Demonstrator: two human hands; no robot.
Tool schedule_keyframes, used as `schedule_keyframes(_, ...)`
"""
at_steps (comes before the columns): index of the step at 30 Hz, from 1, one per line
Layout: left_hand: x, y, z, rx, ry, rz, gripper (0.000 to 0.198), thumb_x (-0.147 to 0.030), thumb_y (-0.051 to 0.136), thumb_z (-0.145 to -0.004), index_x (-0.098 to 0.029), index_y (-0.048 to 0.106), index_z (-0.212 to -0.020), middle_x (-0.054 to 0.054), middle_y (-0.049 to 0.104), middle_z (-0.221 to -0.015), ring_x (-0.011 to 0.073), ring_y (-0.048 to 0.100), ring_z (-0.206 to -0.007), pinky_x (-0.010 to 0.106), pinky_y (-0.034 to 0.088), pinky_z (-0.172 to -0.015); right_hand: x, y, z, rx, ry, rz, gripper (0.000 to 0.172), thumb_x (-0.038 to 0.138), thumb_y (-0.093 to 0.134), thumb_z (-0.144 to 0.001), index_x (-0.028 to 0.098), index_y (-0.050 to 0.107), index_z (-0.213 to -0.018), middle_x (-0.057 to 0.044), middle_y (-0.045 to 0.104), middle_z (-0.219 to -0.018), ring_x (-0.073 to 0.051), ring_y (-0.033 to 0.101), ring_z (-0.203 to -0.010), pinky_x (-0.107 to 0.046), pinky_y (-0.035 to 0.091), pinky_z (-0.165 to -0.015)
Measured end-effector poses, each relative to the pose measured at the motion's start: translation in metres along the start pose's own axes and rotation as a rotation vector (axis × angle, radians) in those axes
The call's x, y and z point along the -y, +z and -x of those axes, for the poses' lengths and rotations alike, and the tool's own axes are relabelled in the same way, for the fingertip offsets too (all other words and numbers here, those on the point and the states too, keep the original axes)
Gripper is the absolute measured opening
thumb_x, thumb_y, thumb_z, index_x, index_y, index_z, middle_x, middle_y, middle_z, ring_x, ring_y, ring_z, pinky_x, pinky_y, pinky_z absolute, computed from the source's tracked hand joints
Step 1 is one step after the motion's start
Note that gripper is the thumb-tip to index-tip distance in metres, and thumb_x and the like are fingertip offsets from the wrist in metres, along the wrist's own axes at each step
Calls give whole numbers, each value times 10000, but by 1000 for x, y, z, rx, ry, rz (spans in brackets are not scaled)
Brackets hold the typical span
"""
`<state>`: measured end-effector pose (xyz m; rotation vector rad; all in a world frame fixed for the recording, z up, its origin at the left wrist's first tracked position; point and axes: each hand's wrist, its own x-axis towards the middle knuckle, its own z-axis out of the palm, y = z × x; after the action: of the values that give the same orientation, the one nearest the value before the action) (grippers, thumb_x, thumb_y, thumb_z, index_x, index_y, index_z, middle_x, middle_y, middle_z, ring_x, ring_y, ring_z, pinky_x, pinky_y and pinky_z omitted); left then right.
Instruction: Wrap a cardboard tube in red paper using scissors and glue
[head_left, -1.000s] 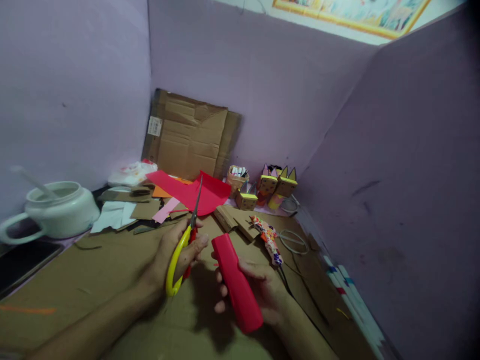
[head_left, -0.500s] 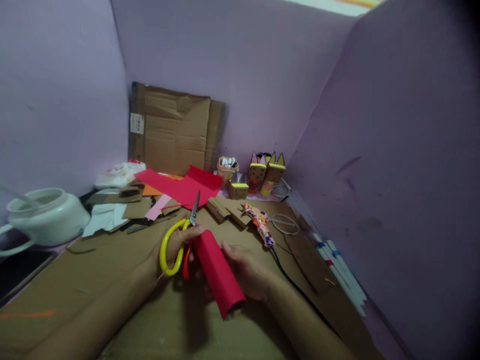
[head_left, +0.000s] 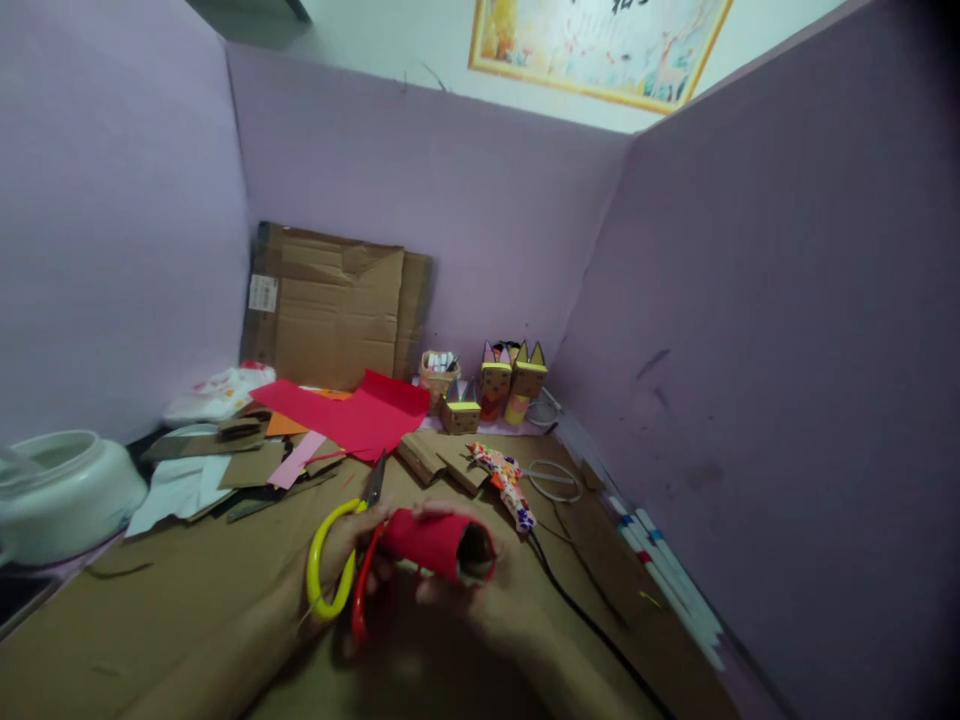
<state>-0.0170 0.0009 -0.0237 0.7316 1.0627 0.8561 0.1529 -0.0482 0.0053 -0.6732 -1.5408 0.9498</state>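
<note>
A red paper-covered tube (head_left: 431,541) is between my hands, its open end turned to the right and showing brown cardboard inside. My left hand (head_left: 358,545) is closed around scissors (head_left: 330,570) with one yellow and one red handle, blades pointing up and away; its fingers also touch the tube's left end. My right hand (head_left: 487,590) is wrapped round the right part of the tube, slightly blurred. Beyond them a patterned glue gun (head_left: 510,488) lies on the cardboard-covered table, its black cord running toward the lower right.
Red paper (head_left: 375,415) and cardboard scraps (head_left: 259,465) lie behind. A white pot (head_left: 67,500) stands at left, folded cardboard (head_left: 337,310) leans on the back wall, small cat-eared figures (head_left: 496,380) stand near a basket (head_left: 439,370), and white sticks (head_left: 667,580) lie at right.
The tube has turned from pointing toward me to nearly sideways, its open end now showing. My right hand has shifted round it, and the view has tilted up.
</note>
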Motion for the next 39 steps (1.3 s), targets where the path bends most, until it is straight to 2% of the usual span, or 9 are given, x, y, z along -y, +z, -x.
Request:
schedule_keyframes(4, -2, -6, 2, -8, 66, -114, 442, -514, 755, -562, -108, 584, -514, 14, 515, -321, 69, 399, -234, 148, 288, -267, -6, -7, -2, -158, 123, 79, 396, 169, 723, -609, 225, 668, -997, 10, 636, -832, -154, 580, -733, -243, 473, -655)
schedule_keyframes(9, -4, -10, 5, -43, 258, -150, 389, -514, 707, -634, -158, 561, -694, -35, 547, -400, 70, 407, -268, 154, 304, -282, -6, -11, -6, -109, 173, 107, 298, 206, 684, -626, 183, 685, -924, -1, 600, -788, -156, 532, -713, -259, 443, -650)
schedule_keyframes(14, -8, -5, 14, -88, 419, -209, 413, -449, 690, -648, -193, 518, -921, -48, 590, -544, 80, 427, -305, 169, 320, -282, -18, -13, -4, -117, 195, 23, 335, 303, 716, -658, 167, 669, -960, -21, 618, -796, -167, 535, -710, -291, 451, -668)
schedule_keyframes(20, -15, -12, 20, -260, 548, -555, 388, -388, 663, -656, -237, 535, -990, -42, 577, -578, 120, 471, -364, 206, 361, -328, -27, -14, -4, -196, 249, -111, 366, 381, 741, -693, 185, 654, -989, -41, 653, -856, -181, 575, -768, -301, 468, -699)
schedule_keyframes(25, -22, -25, 18, -435, 743, -965, 339, -375, 624, -691, -236, 607, -1000, 53, 688, -825, 234, 641, -700, 278, 471, -608, -31, -16, -5, -212, 258, -175, 382, 409, 736, -709, 203, 644, -1017, -61, 679, -931, -207, 619, -859, -341, 482, -790)
schedule_keyframes(29, -32, -29, 21, -537, 592, -1257, 418, -382, 464, -819, -238, 523, -1207, 118, 685, -1025, 325, 645, -906, 325, 437, -677, -30, -18, -5, -155, 190, -251, 404, 416, 695, -760, 206, 608, -1094, -86, 678, -1028, -227, 619, -968, -383, 460, -883)
schedule_keyframes(33, -42, -32, 23, -525, 408, -1353, 435, -395, 359, -876, -246, 470, -1269, 134, 694, -925, 357, 645, -897, 331, 416, -636, -23, -17, -4, -121, 250, -450, 377, 439, 672, -763, 185, 608, -1034, -109, 682, -1027, -221, 654, -865, -374, 503, -788)
schedule_keyframes(36, -44, -34, 22, -541, 369, -1415, 451, -374, 325, -882, -239, 440, -1296, 142, 690, -875, 367, 650, -855, 333, 401, -607, -16, -16, -5, -106, 350, -594, 387, 457, 703, -708, 171, 623, -955, -105, 683, -983, -201, 661, -767, -328, 516, -684)
schedule_keyframes(39, -41, -35, 20, -557, 366, -1482, 453, -362, 304, -882, -221, 443, -1290, 151, 687, -846, 362, 657, -820, 330, 389, -583, -14, -13, -7, -124, 396, -676, 401, 448, 731, -669, 160, 643, -935, -82, 683, -930, -187, 657, -738, -323, 522, -703)
